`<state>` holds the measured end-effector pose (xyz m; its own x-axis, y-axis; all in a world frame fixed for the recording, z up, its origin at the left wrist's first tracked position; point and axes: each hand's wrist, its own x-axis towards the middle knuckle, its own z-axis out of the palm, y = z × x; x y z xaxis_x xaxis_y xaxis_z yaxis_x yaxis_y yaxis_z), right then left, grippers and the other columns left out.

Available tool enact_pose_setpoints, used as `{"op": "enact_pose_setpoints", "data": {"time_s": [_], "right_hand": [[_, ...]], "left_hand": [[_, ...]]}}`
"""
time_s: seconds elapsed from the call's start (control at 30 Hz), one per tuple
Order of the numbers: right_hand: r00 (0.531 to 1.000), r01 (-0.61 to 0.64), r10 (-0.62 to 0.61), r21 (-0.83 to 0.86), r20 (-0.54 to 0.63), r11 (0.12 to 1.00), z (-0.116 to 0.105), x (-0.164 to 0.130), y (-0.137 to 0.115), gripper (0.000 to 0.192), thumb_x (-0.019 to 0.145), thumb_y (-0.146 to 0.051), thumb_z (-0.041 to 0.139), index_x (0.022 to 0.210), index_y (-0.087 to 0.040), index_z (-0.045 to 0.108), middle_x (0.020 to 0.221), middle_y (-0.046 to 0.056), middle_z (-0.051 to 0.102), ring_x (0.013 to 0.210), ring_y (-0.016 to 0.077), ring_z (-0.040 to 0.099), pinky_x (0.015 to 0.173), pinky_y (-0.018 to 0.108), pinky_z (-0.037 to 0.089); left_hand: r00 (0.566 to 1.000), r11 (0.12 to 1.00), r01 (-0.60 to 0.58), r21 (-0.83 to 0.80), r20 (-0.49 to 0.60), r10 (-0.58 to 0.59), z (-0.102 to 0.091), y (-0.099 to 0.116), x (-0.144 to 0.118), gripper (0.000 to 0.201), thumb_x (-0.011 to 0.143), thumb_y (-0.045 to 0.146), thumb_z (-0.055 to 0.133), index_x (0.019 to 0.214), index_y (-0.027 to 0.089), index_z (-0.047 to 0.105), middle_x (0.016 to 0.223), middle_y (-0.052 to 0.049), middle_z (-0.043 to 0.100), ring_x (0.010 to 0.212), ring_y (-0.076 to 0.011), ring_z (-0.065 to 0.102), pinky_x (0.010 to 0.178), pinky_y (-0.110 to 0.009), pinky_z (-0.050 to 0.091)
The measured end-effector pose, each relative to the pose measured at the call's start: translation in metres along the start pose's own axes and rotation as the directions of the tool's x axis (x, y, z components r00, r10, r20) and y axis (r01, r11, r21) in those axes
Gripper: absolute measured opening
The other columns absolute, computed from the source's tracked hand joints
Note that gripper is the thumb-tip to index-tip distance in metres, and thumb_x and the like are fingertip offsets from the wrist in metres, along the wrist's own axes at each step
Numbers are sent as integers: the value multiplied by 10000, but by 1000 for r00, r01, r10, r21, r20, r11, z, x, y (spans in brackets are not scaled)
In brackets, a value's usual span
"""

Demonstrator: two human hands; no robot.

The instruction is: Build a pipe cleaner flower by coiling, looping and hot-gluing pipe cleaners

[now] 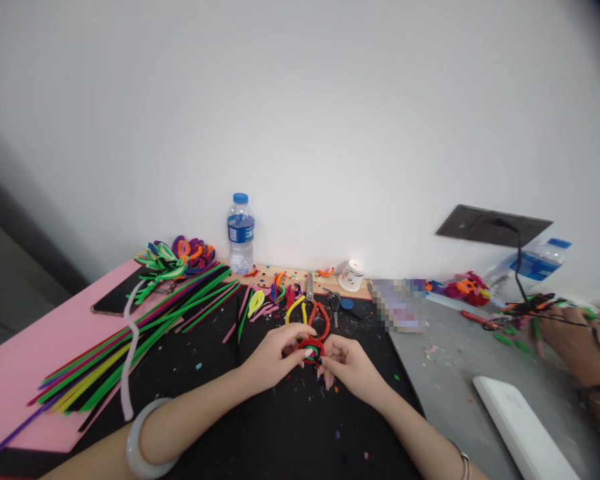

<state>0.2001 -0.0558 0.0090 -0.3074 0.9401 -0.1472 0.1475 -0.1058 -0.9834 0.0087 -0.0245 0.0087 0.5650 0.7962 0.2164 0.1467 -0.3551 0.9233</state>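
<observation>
Between both hands' fingers [300,355], red loop [312,347]

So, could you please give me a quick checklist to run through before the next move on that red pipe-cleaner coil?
1. Both hands on the piece: left hand and right hand pinch the red coil between them: ok.
2. Spare stems within reach: pipe-cleaner pile lies left of the hands: ok.
3. Cutters nearby: orange-handled pliers lie just behind the coil: ok.
4. Mat free of scraps: the black mat is strewn with offcuts: not ok.
5. Coil end tucked in: hidden by fingers: cannot tell.
6. Water bottle capped, upright: ok.
</observation>
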Motion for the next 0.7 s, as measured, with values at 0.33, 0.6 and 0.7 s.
{"op": "enact_pose_setpoints", "data": {"time_s": [0.33,0.6,0.7], "right_hand": [[1000,-11,11,-4,16,1000,2,0,-2,206,740,-310,610,713,-159,474,576,-11,619,402,102,560,404,202,426],[1000,-3,3,-14,16,1000,2,-2,-2,169,749,-277,594,717,-157,479,588,-13,621,408,98,560,411,202,429],[1000,-2,2,-16,14,1000,2,-2,-2,163,751,-270,588,710,-156,479,581,-13,618,407,97,561,408,198,426]], "left_hand": [[998,997,-63,49,35,61,-1,2,0,223,823,164,510,1035,165,581,977,-49,599,702,-113,589,630,-216,497],[997,993,-70,93,38,66,-2,4,-2,172,821,153,517,973,162,596,890,-27,574,673,-101,564,622,-207,476],[996,993,-78,89,37,75,-2,4,-1,181,826,154,513,989,168,589,890,-25,568,684,-105,564,624,-208,477]]}}
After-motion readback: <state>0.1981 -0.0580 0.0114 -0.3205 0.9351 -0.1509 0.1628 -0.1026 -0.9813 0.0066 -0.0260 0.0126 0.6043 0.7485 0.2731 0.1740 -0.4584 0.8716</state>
